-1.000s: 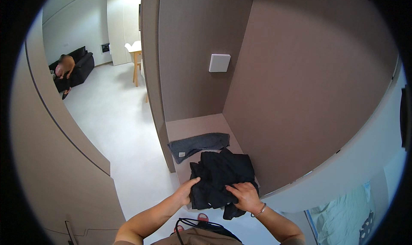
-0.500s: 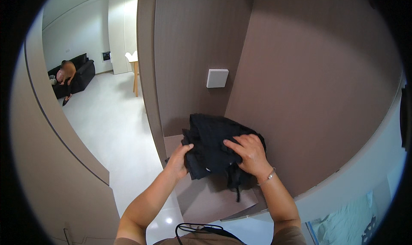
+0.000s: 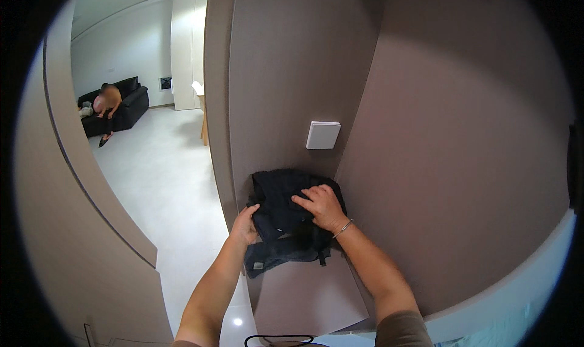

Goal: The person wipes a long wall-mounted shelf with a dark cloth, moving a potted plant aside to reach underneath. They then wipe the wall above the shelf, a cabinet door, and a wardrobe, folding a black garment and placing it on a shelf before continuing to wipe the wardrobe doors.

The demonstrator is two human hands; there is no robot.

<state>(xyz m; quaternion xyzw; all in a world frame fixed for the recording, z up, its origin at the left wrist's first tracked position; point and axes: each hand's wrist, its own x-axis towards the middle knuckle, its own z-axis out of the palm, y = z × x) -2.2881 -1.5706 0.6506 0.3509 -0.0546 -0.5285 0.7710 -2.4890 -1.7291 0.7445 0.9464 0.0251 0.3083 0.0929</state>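
Note:
A bundle of dark cloth (image 3: 277, 192), folded and black, lies on a brownish bench-like surface (image 3: 304, 298) in a corner. A loose flap with a small pale tag (image 3: 258, 266) hangs at its near side, and a short strap (image 3: 323, 260) dangles there too. My left hand (image 3: 246, 224) grips the bundle's left edge, thumb on top and the other fingers mostly hidden. On top, toward the right, my right hand (image 3: 322, 207) rests with its fingers apart, pressing the cloth.
Brown panels (image 3: 450, 140) enclose the corner, one bearing a white square wall plate (image 3: 323, 135). Beyond a doorway at left, a person (image 3: 109, 107) sits on a black sofa (image 3: 131, 107) across a pale floor (image 3: 164, 164). A black cord loop (image 3: 278, 341) hangs before me.
Both hands and the bundle have shifted slightly left in view. The bundle has come down onto the surface, and its near flap now spreads out to the left. The view has tilted.

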